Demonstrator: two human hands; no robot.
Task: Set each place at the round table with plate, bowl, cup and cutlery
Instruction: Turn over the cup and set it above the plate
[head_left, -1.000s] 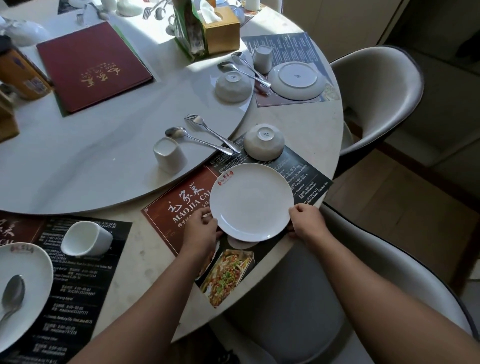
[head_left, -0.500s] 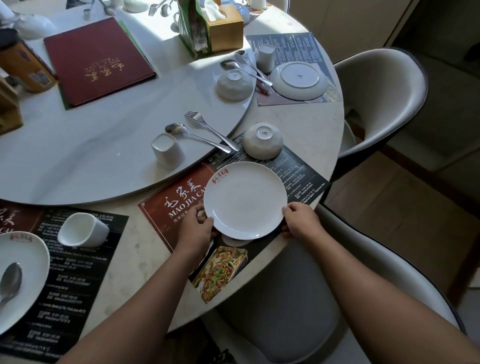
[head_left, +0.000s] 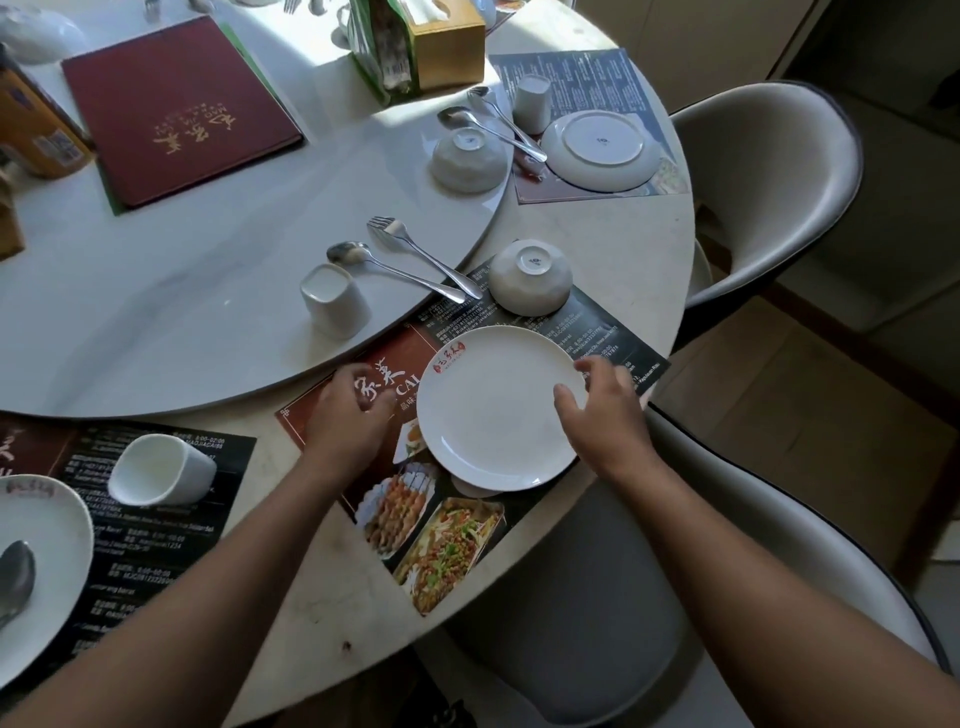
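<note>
Plate (head_left: 493, 415) flat on placemat (head_left: 457, 530); left hand (head_left: 345, 415) released beside it, right hand (head_left: 605, 410) loose, possibly touching rim.

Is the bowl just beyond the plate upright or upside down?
Upside down: the bowl rests on its rim, its foot ring and base mark facing up, beyond the plate.

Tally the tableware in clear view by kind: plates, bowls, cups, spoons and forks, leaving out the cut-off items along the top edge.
Plates: 3
Bowls: 2, both upside down
Cups: 3
Spoons: 3
Forks: 2
Total: 13
</note>
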